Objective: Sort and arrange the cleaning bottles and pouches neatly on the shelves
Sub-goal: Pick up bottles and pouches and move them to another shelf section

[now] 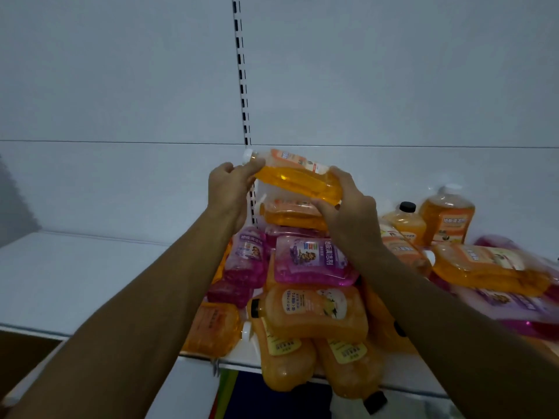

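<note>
Head cam, close, down onto shelf (75, 282)

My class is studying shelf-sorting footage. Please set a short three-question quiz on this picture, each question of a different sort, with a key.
1. True or false: both hands, the left hand and the right hand, hold the orange bottle above the pile.
2. Multiple choice: the held bottle's white cap points (A) to the left, (B) to the right, (C) straight down.
3. Fill in: the upright bottle at the back right has a ____ cap.

Key: 1 true; 2 A; 3 black.
</note>
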Demonstrator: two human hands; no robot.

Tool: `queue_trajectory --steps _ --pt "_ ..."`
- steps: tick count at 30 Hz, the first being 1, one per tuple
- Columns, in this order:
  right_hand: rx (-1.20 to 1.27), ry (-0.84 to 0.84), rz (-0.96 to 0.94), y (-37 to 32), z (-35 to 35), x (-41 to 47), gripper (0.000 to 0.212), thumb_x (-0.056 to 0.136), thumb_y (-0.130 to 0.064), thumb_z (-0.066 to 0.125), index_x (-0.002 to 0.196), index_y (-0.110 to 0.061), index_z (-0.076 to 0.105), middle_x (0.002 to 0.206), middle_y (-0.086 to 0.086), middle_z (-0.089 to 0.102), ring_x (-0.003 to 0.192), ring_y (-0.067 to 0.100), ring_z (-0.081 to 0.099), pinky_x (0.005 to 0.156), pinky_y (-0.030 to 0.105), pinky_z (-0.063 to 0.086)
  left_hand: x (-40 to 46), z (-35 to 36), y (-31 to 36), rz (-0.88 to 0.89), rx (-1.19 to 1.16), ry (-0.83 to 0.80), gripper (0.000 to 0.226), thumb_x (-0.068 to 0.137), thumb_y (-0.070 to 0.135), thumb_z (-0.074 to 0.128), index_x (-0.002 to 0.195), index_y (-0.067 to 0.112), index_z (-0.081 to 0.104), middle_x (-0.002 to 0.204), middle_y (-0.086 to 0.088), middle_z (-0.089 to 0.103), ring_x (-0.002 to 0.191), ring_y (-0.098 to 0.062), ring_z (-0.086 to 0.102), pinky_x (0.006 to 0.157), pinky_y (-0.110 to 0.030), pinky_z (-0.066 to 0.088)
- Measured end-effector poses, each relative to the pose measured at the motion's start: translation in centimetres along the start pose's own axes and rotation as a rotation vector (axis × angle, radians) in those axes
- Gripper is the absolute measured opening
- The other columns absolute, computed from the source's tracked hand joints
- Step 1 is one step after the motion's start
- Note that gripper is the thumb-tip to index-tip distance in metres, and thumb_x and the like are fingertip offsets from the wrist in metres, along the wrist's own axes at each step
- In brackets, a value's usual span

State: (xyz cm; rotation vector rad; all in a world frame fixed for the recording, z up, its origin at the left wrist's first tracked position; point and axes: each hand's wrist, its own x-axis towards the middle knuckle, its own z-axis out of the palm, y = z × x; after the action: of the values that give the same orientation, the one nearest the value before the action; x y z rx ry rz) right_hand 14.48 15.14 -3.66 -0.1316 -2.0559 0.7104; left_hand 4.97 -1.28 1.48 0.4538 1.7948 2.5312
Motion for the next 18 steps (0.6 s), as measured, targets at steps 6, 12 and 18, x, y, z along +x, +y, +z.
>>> queue_trajectory --steps 6,12,18 --pt "0.101 0.029 -0.015 -2.9 -1.1 -2.4 0.057 0.089 -0.037 0.067 0.137 -0.018 0.044 0.077 -0.018 0.058 0.058 -0.002 0.055 0.053 0.009 0.042 -4.7 1.8 0.9 -0.088 -0.151 -0.143 0.057 0.083 0.036 0.073 0.134 0.034 0.047 0.121 -0.007 0.064 0.107 -0.030 0.063 0.073 -0.047 0.058" --pt "0.207 -0.100 -0.013 -4.3 -1.7 -4.4 0.062 0.088 -0.042 0.065 0.140 -0.019 0.041 0.120 0.009 0.063 0.104 0.020 0.063 0.076 0.020 0.050 -7.1 -0.3 0.7 -0.055 -0.114 0.070 0.041 0.087 0.022 0.068 0.123 0.030 0.050 0.110 -0.009 0.065 0.094 -0.032 0.069 0.066 -0.043 0.059" --pt "0.375 -0.484 0.136 -7.8 -0.3 -4.8 0.082 0.083 -0.048 0.069 0.149 -0.025 0.027 0.148 0.001 0.041 0.127 0.018 0.047 0.092 0.027 0.046 -9.3 -6.5 1.8 -0.060 -0.068 0.147 0.035 0.088 0.028 0.066 0.120 0.016 0.058 0.108 -0.012 0.071 0.095 -0.031 0.071 0.068 -0.039 0.059"
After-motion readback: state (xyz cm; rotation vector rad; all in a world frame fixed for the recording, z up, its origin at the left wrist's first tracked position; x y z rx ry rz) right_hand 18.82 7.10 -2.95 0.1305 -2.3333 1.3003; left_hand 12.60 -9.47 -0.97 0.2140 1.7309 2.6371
